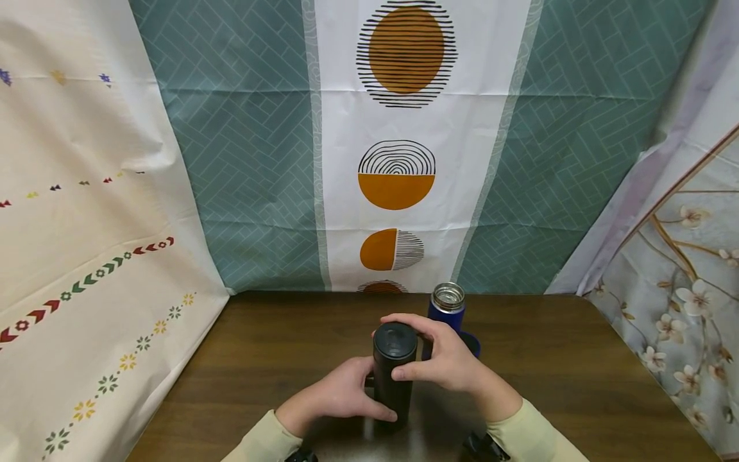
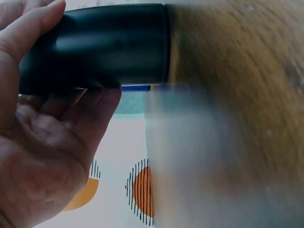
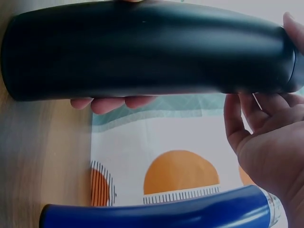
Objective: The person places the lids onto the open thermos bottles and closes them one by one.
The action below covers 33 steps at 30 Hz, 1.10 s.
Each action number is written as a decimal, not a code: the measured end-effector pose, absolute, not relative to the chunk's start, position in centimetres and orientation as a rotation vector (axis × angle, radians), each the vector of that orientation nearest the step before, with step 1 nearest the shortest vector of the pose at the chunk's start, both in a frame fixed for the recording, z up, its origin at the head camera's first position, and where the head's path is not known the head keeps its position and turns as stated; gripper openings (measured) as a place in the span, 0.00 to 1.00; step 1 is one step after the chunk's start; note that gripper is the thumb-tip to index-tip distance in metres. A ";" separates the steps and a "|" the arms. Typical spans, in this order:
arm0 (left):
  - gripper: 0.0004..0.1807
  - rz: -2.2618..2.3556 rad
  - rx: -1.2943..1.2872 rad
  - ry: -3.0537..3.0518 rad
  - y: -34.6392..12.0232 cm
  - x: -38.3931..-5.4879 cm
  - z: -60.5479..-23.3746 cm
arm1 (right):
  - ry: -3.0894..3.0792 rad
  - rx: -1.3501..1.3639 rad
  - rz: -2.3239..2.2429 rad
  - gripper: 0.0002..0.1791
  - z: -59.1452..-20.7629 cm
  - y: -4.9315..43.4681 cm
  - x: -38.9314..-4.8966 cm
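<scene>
A black insulated bottle point(image 1: 394, 385) with a dark lid point(image 1: 396, 340) stands upright near the front of the table. My left hand point(image 1: 346, 390) grips its lower body, thumb across the near side, and the fingertips point(image 3: 102, 104) show behind it in the right wrist view. Up at the top, my right hand point(image 1: 441, 359) grips the bottle around the lid edge, thumb in front and fingers behind. Just beyond the right hand stands a blue bottle point(image 1: 446, 311), uncapped, its steel mouth point(image 1: 448, 295) showing. A round blue piece point(image 1: 472, 344) is partly hidden behind that hand.
The brown wooden table point(image 1: 277, 340) runs back to a green and white patterned curtain point(image 1: 254, 192). Cream cloth point(image 1: 104, 256) hangs at the left, floral cloth point(image 1: 687, 321) at the right.
</scene>
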<state>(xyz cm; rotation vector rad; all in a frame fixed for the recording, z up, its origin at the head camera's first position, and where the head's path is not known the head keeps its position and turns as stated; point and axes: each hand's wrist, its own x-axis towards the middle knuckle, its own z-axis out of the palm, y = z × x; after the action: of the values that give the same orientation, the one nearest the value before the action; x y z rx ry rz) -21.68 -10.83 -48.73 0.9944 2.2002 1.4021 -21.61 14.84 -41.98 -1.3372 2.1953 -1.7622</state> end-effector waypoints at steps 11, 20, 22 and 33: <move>0.32 1.375 0.978 2.278 -10.6 -21.6 -48.5 | 2.296 -1.276 -1.736 0.40 -42.0 14.8 -21.6; 0.33 1.367 0.957 2.313 -10.5 -21.6 -48.5 | 2.358 -1.259 -1.716 0.39 -41.9 14.9 -21.6; 0.33 1.364 0.947 2.319 -10.5 -21.6 -48.4 | 2.372 -1.252 -1.712 0.39 -41.8 14.8 -21.5; 0.34 1.373 0.916 2.328 -10.5 -21.5 -48.4 | 2.395 -1.221 -1.730 0.40 -42.0 14.5 -21.3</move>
<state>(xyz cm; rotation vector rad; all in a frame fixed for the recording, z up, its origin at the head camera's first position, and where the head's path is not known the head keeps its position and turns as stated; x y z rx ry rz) -21.52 -10.53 -48.38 0.9156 2.3278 1.3734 -21.30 14.47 -41.96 -1.2212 2.3950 -1.7300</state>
